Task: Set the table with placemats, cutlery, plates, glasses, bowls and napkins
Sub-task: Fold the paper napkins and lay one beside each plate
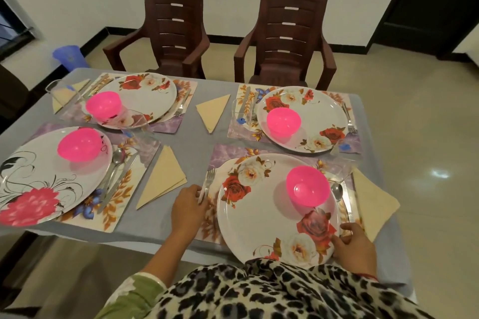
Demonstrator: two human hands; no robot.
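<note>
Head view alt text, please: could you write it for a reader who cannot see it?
A person's left hand holds a fork beside the nearest floral plate; the right hand is at its rim. Four settings with pink bowls and napkins cover the table.

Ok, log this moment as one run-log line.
phase: near setting, cutlery | left hand: pinches fork handle | right hand: at plate rim, grip unclear | bowl: on plate | napkin: right of placemat
</note>
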